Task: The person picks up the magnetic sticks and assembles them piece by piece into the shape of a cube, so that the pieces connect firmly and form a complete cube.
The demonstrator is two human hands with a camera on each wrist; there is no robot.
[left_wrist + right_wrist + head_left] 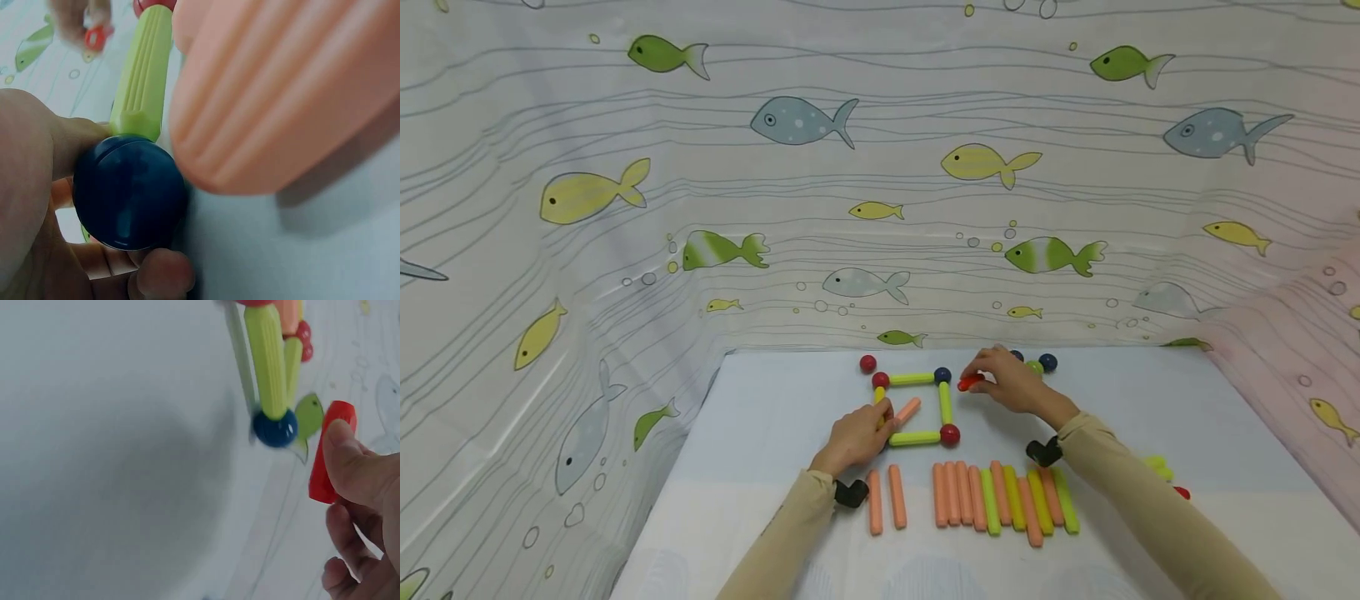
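A person's two hands work over a square frame of yellow-green plastic rods and coloured balls (913, 408) laid flat on a pale tabletop (1187, 408), which is walled in by a fish-print curtain (790, 121). The left hand (859, 433) rests at the frame's near left corner, where the wrist view shows its thumb and a curled finger closed around a dark blue ball (129, 192) that caps a ribbed yellow-green rod (145, 72); a salmon-pink ribbed rod (907, 410) lies just beside that hand, inside the frame. The right hand (1009, 383) sits to the right of the frame's far right corner, its thumb and fingers pinching a short red plastic rod (969, 382) that is close to, but apart from, the dark blue corner ball (942, 375). Red balls mark the far left corner (881, 380) and the near right corner (950, 434), and a loose red ball (868, 363) lies just beyond the frame on the far left. A row of spare salmon-pink and yellow-green rods (1000, 500) lies side by side along the near edge, between the two sleeved forearms, with two more salmon-pink rods (886, 500) set apart to their left. Further balls (1048, 362) sit just beyond the right hand
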